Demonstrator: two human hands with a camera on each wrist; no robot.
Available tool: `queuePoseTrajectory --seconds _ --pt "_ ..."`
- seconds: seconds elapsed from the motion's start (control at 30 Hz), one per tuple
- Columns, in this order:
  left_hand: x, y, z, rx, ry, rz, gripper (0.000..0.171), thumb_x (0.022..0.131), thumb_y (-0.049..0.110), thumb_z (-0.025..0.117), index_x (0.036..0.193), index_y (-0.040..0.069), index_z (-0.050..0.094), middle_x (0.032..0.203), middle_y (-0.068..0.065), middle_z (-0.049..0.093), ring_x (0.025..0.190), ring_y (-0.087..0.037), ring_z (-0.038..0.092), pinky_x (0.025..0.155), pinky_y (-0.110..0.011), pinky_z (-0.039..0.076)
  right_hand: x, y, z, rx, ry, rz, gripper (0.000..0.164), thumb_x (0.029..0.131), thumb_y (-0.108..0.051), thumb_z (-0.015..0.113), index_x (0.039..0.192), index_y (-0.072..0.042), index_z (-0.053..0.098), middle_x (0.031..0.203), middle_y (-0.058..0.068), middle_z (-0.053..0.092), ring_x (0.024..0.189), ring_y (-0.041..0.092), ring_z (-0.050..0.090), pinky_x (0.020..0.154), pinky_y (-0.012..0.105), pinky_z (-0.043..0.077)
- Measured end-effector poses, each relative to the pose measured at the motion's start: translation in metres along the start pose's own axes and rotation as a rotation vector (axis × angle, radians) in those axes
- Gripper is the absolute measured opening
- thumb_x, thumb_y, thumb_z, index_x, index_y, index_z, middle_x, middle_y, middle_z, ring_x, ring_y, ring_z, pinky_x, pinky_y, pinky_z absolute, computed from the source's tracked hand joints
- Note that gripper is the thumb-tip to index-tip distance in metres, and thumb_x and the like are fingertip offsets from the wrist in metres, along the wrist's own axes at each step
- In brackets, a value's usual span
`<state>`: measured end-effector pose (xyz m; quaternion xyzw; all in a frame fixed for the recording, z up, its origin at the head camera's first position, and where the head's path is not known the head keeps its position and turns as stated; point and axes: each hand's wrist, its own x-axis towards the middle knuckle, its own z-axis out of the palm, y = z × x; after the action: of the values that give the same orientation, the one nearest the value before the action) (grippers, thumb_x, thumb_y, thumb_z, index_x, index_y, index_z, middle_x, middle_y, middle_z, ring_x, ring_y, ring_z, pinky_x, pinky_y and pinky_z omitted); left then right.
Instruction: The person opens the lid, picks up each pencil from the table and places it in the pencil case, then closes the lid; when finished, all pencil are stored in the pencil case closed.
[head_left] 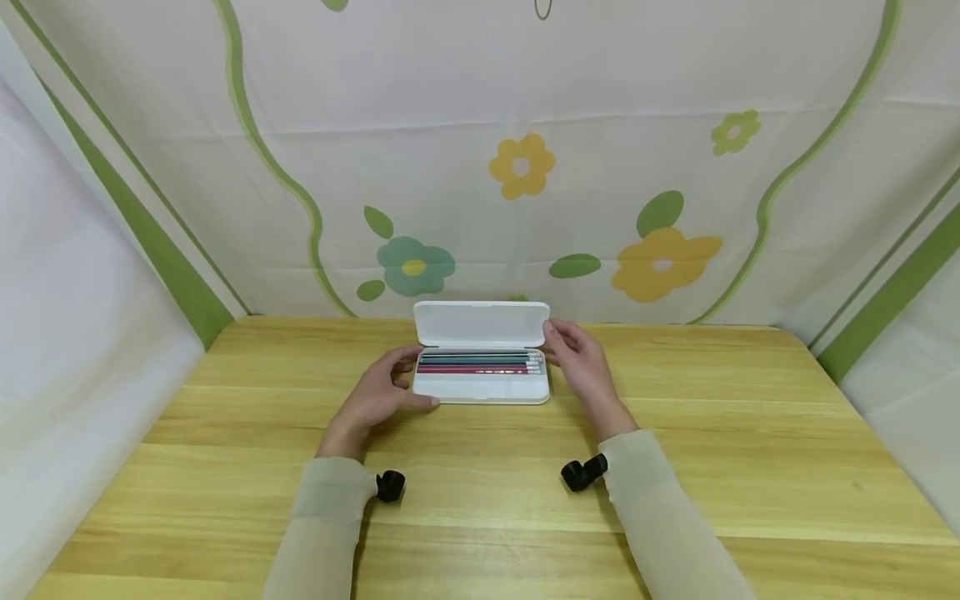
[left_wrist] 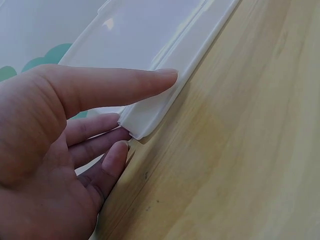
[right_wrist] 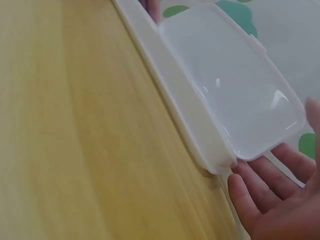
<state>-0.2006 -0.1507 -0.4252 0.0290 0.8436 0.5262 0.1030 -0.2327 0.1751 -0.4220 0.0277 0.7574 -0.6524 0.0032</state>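
A white pencil case [head_left: 480,388] lies near the table's back edge, its hinged lid [head_left: 482,325] raised and leaning back. Several pencils [head_left: 480,363], dark, teal and red with pale right ends, lie side by side in it. My left hand [head_left: 378,392] holds the case's left end, thumb along the front wall and other fingers round the end and back corner. At the other end is my right hand [head_left: 585,367], its thumb at the lid's right edge. In the right wrist view its fingers [right_wrist: 270,180] reach the corner below and behind the lid.
The case stands on a wooden table [head_left: 480,517]. Close behind rises a pale curtain [head_left: 450,200] printed with flowers and green bands; more pale cloth hangs at both sides. Black wrist cameras [head_left: 390,486] sit at both sleeve cuffs.
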Motion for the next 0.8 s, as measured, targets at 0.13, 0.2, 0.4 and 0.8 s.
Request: queuePoseTrajectory --seconds 0.13,0.2,0.4,0.8 --pt "-0.001 0.0 -0.001 0.006 0.003 0.001 0.09 0.08 0.016 0.094 0.159 0.012 0.05 0.157 -0.015 0.053 0.136 -0.037 0.05 0.114 -0.053 0.044 -0.001 0.0 0.003 0.034 0.017 0.007 0.075 0.107 -0.068 0.047 0.148 -0.007 0.061 0.146 0.018 0.066 0.134 0.034 0.065 0.114 0.045 0.054" --pt "-0.001 -0.001 0.0 0.008 0.006 0.004 0.09 0.08 0.016 0.094 0.159 0.012 0.05 0.155 -0.016 0.054 0.136 -0.037 0.05 0.113 -0.052 0.045 -0.001 0.0 0.003 0.049 0.019 0.014 0.084 0.104 -0.075 0.041 0.146 -0.005 0.062 0.145 0.018 0.066 0.134 0.034 0.065 0.114 0.045 0.054" --pt "-0.003 -0.001 0.001 0.004 0.009 -0.016 0.093 0.08 0.018 0.095 0.161 0.013 0.048 0.157 -0.016 0.054 0.135 -0.037 0.051 0.113 -0.054 0.045 -0.008 -0.004 -0.001 -0.002 0.024 0.051 0.07 0.104 -0.068 0.054 0.129 -0.004 0.068 0.139 0.018 0.068 0.132 0.033 0.067 0.117 0.045 0.052" --pt "-0.001 -0.004 0.002 -0.074 -0.003 -0.001 0.107 0.082 0.01 0.093 0.168 0.009 0.029 0.156 -0.019 0.048 0.128 -0.036 0.056 0.106 -0.041 0.048 -0.027 -0.003 -0.023 -0.256 -0.222 0.023 0.059 0.095 -0.049 0.08 0.143 -0.017 0.066 0.147 0.007 0.066 0.142 0.03 0.06 0.122 0.054 0.045"
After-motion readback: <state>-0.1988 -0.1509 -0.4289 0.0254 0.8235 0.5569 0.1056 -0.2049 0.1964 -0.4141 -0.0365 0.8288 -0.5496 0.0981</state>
